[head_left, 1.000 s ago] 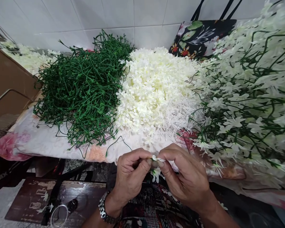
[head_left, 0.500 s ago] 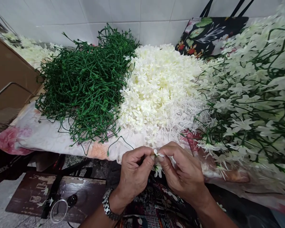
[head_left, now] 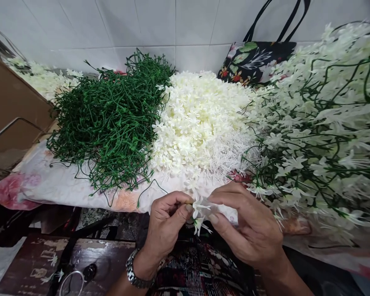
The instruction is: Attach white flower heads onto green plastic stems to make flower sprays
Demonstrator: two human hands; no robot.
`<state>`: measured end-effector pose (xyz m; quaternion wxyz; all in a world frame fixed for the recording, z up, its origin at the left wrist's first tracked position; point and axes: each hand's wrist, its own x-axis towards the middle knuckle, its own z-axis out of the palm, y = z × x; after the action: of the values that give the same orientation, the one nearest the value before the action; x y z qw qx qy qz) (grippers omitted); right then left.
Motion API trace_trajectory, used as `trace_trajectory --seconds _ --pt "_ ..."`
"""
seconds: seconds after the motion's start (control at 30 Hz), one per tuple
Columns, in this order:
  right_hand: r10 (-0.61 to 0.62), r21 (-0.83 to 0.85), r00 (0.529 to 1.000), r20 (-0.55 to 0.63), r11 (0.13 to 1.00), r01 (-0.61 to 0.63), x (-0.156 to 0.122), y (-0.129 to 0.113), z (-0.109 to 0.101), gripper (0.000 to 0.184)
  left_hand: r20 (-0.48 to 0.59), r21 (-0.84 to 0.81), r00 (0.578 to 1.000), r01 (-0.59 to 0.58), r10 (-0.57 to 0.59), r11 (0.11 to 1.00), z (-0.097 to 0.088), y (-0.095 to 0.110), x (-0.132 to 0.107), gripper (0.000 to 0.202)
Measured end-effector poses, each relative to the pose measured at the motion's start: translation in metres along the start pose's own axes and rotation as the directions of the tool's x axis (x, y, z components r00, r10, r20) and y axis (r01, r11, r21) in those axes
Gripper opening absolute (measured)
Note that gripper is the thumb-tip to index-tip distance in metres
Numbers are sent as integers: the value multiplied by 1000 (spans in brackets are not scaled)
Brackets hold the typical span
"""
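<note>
Between thumb and forefinger, my left hand pinches an artificial flower stem whose green part is mostly hidden by the fingers. White flowers stick out from it to the right, one pointing sideways and one hanging lower. My right hand is just to the right of the petals, its thumb and forefinger apart with nothing visible between them. Behind both hands lie a heap of loose white blossoms and, at its front right, a spread of thin white stamens. To the left is a tangled pile of green plastic stems.
Assembled white flowers on green stems are heaped high on the right. A floral black bag leans on the tiled wall. A cardboard box stands left. Below sits a dark wooden bench; flowered cloth covers the worktop.
My right thumb and forefinger have parted and drawn away from the flower. My left hand keeps its pinch and has shifted slightly left. The camera view has tilted up a little.
</note>
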<state>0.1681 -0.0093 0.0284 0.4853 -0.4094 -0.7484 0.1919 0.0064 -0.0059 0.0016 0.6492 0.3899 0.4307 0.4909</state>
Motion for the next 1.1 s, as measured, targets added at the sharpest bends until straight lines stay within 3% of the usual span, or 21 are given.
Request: trace_trajectory --seconds 0.23,0.47,0.6,0.8,0.97,1.03,1.1 --pt "-31 -41 998 63 999 33 4 -3 5 10 1 146 992 -123 124 982 1 -6 -2 20" --pt "119 60 986 113 990 -127 3 6 6 11 -3 302 986 -156 164 940 9 2 -1 18" --pt "159 32 982 100 986 -163 1 9 10 11 -26 339 978 -184 205 923 13 6 0 15" --pt "96 -29 995 27 995 -95 -1 9 18 12 -38 369 968 -216 246 904 18 9 2 17" --pt "95 -47 995 42 995 -93 -1 10 16 11 -33 265 989 -128 142 956 18 8 4 14" --pt "111 -20 992 54 994 -110 -2 10 9 7 -46 119 998 -47 53 992 15 9 4 13" --pt "131 -9 991 -5 991 -131 -4 11 1 11 -111 -80 993 30 -39 996 12 14 4 15"
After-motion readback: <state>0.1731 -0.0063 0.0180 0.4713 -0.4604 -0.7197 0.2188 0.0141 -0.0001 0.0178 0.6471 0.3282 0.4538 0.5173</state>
